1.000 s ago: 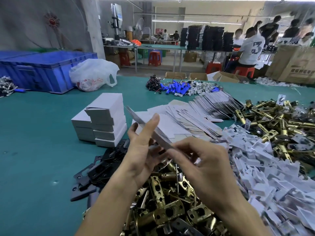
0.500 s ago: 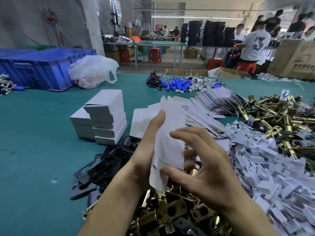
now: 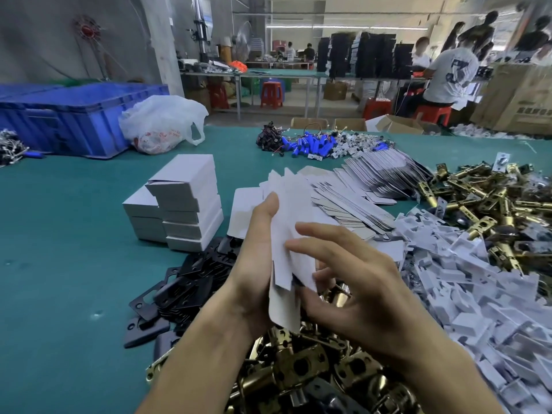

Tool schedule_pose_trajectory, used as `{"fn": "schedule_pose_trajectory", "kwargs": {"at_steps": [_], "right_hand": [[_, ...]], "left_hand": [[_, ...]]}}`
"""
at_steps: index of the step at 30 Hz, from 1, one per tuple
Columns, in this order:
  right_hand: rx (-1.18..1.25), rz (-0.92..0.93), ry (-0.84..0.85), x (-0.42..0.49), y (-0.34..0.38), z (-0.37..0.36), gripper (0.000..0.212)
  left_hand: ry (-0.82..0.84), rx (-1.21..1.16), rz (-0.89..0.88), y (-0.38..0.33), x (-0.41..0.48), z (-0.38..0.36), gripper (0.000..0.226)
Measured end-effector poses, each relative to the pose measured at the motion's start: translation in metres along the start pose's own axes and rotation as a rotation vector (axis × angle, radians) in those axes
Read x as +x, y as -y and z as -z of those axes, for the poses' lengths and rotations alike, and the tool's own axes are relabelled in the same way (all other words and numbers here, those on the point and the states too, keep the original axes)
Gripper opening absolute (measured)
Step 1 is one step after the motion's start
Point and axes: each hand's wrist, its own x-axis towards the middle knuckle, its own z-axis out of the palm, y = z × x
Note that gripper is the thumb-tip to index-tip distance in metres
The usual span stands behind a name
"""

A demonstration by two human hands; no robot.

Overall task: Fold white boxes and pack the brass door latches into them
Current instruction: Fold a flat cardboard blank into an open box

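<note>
While the flat white box (image 3: 289,204) is held up over the near edge of the bench (image 3: 59,264), the left hand (image 3: 254,264) grips it, thumb on its front face, other fingers hidden behind. The right hand (image 3: 364,294) has its fingers spread fairly straight, tips just touching the card. Right underneath is a heap of brass door latches (image 3: 298,372). Folded white boxes (image 3: 185,204) are stacked further left, black plates (image 3: 185,282) in front of them, white plastic bits (image 3: 478,309) toward the right edge.

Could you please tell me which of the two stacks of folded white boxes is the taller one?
The right-hand stack, the one nearer the black plates. It rises well above the lower stack standing against its left side.
</note>
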Motion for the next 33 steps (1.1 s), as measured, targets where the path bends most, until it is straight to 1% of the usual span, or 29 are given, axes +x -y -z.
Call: {"fn": "schedule_pose_trajectory", "kwargs": {"at_steps": [4,6,8,9,10,11,12,13,15,17,19,20,23,25,28,31,32,33], "right_hand": [[-0.113,0.018,-0.061,0.001,0.002,-0.002,0.047],[-0.133,0.020,-0.109,0.001,0.003,-0.006,0.047],[-0.122,-0.016,-0.168,0.000,0.002,-0.009,0.045],[-0.103,-0.041,-0.192,-0.001,0.001,-0.009,0.043],[-0.088,-0.062,-0.209,-0.001,0.000,-0.009,0.043],[-0.075,-0.076,-0.223,-0.002,0.000,-0.008,0.044],[-0.056,-0.089,-0.238,-0.002,0.000,-0.007,0.045],[-0.025,-0.103,-0.256,-0.002,-0.001,-0.005,0.047],[0.025,-0.118,-0.299,-0.001,-0.001,-0.004,0.048],[0.002,-0.112,-0.353,0.000,-0.001,-0.005,0.044],[0.007,-0.114,-0.390,0.000,-0.002,-0.007,0.043],[0.052,-0.126,-0.392,-0.001,-0.002,-0.008,0.045],[0.229,-0.188,-0.368,-0.001,0.000,-0.008,0.045],[0.254,-0.203,-0.329,0.000,0.001,-0.006,0.047],[0.277,-0.226,-0.156,0.000,0.001,0.000,0.059],[0.255,-0.284,0.060,-0.001,-0.002,0.011,0.073],[0.271,-0.292,0.091,-0.001,-0.002,0.014,0.074],[0.306,-0.295,0.085,-0.001,-0.001,0.016,0.072]], "left_hand": [[0.017,-0.005,0.007,0.003,0.000,-0.004,0.067],[0.040,0.042,0.008,0.001,0.000,-0.007,0.065],[-0.041,0.171,-0.021,0.000,-0.001,-0.010,0.065],[-0.091,0.239,-0.046,0.000,0.000,-0.011,0.070],[-0.130,0.293,-0.083,0.001,0.001,-0.010,0.083],[-0.132,0.324,-0.122,0.002,0.002,-0.011,0.098],[-0.114,0.337,-0.160,0.004,0.002,-0.010,0.106],[-0.102,0.345,-0.187,0.005,0.002,-0.011,0.108],[-0.126,0.335,-0.214,0.006,0.001,-0.012,0.105],[-0.176,0.313,-0.245,0.005,0.000,-0.013,0.103],[-0.218,0.307,-0.262,0.005,0.000,-0.013,0.095],[-0.231,0.310,-0.255,0.006,-0.001,-0.013,0.091],[-0.245,0.304,-0.234,0.004,-0.001,-0.013,0.085],[-0.250,0.306,-0.255,0.002,-0.001,-0.013,0.080],[-0.301,0.339,-0.310,-0.004,-0.002,-0.009,0.071],[-0.391,0.433,-0.447,-0.007,-0.002,-0.001,0.070],[-0.413,0.490,-0.500,-0.008,-0.003,0.000,0.071],[-0.431,0.569,-0.546,-0.007,-0.003,0.000,0.069]]}}
